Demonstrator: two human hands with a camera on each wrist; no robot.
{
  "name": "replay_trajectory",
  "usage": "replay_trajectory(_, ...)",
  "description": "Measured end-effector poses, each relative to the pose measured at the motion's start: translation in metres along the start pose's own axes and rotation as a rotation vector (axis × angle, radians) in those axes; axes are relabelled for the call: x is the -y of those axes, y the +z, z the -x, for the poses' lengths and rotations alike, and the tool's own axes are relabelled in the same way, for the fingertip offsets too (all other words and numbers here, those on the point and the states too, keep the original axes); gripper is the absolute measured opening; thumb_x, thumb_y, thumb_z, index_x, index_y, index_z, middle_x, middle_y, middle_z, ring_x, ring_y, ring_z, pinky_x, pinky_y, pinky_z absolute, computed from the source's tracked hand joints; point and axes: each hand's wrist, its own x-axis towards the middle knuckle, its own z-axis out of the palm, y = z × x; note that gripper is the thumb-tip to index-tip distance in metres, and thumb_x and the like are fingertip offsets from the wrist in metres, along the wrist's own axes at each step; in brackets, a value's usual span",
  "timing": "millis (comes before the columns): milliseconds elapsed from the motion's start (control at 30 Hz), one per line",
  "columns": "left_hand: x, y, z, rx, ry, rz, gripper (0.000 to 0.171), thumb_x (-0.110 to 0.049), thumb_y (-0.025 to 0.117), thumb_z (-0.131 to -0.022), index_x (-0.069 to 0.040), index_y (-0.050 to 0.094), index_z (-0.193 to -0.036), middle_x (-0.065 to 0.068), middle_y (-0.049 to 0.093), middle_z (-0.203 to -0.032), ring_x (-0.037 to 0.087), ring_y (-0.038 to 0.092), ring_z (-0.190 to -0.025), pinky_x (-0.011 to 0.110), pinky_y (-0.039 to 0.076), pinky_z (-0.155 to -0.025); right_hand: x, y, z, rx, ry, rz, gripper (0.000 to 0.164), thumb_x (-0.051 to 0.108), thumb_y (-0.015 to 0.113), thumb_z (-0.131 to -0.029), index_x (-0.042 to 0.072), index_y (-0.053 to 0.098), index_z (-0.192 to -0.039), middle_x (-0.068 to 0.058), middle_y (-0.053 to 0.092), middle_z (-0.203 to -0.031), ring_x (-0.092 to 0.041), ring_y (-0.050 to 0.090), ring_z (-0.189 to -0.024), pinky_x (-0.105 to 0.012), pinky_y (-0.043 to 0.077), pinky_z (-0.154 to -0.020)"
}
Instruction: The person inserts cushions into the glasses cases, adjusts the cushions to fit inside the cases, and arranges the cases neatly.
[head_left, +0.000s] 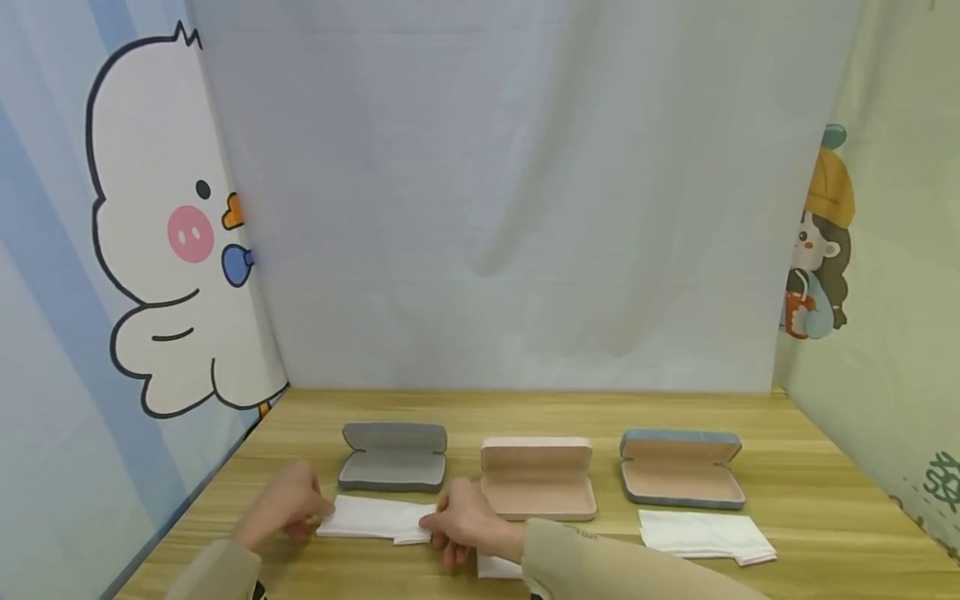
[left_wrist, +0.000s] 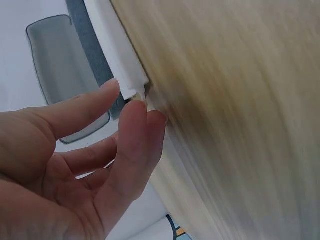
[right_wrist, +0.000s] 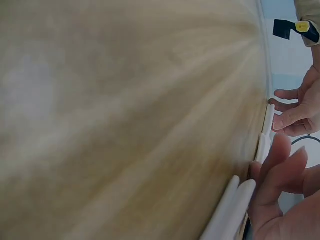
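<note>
Folded white cloth [head_left: 371,518] on the wood-grain bench [head_left: 360,575] is the item under inspection; it lies flat between the two hands, directly on the near side of the open grey eyeglass case [head_left: 392,469] and apart from it. Its long axis runs left to right, roughly parallel to the front edge of that case, with the right end slightly nearer the person; a stepped fold projects at the near right corner. The left hand [head_left: 288,500] is at the left end, thumb and forefinger about the corner; the left wrist view shows a gap between thumb and finger, and whether they grip the cloth or only touch it cannot be told. The right hand [head_left: 467,518] pinches the opposite end between thumb and finger, its remaining fingers hanging below. Neither hand is clearly the nearer, each being at its own end, so the governing relation is the grey case lying straight beyond the cloth, lengthwise alongside it. To the right, a pale pink eyeglass case [head_left: 536,498] stands with its lid raised; a second white cloth [head_left: 498,567] before it is partly hidden by the right hand and sleeve [head_left: 600,562]. Farther right, a blue eyeglass case [head_left: 682,483], also open, has a third white cloth [head_left: 701,533] on its near side.
</note>
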Motion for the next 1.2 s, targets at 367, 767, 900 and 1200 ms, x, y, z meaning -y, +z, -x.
replay_trajectory(367, -0.012, 0.015, 0.002, 0.013, 0.010, -0.142, 0.020, 0.011, 0.053, -0.061, -0.006, 0.047, -0.054, 0.009, 0.055, -0.047, 0.012, 0.055, -0.033, 0.019, 0.047, -0.035, 0.000, 0.008, -0.013, -0.025, -0.007, 0.173, 0.028, -0.005, 0.057, -0.077, 0.000, 0.061, -0.050, -0.003, 0.056, -0.039, -0.004, 0.043, -0.026, -0.018, 0.039, -0.027)
replay_trajectory(767, -0.013, 0.007, -0.011, 0.017, 0.042, 0.079, 0.035, 0.010, 0.046, -0.070, -0.015, 0.034, -0.048, -0.005, 0.035, -0.043, 0.008, 0.049, -0.034, 0.023, 0.048, -0.037, 0.009, -0.004, -0.023, -0.007, -0.031, 0.040, 0.026, -0.007, 0.050, -0.080, -0.011, 0.061, -0.057, -0.016, 0.060, -0.046, -0.005, 0.045, -0.028, -0.016, 0.038, -0.029)
replay_trajectory(900, -0.015, -0.003, -0.022, 0.001, 0.040, 0.087, 0.036, 0.008, 0.047, -0.074, -0.015, 0.035, -0.050, -0.006, 0.035, -0.045, 0.008, 0.051, -0.036, 0.025, 0.052, -0.041, 0.015, -0.007, -0.036, -0.049, -0.131, 0.134, 0.032, -0.006, 0.050, -0.081, -0.007, 0.061, -0.051, 0.001, 0.053, -0.037, -0.004, 0.045, -0.026, -0.023, 0.044, -0.029)
replay_trajectory(1200, -0.019, -0.006, -0.044, -0.089, 0.047, 0.119, 0.036, 0.005, 0.047, -0.073, -0.016, 0.035, -0.046, -0.007, 0.039, -0.042, 0.009, 0.056, -0.036, 0.020, 0.048, -0.042, 0.026, -0.014, -0.059, -0.210, -0.174, 0.288, 0.031, -0.010, 0.052, -0.081, -0.007, 0.063, -0.052, -0.012, 0.059, -0.043, -0.011, 0.049, -0.028, -0.032, 0.052, -0.036)
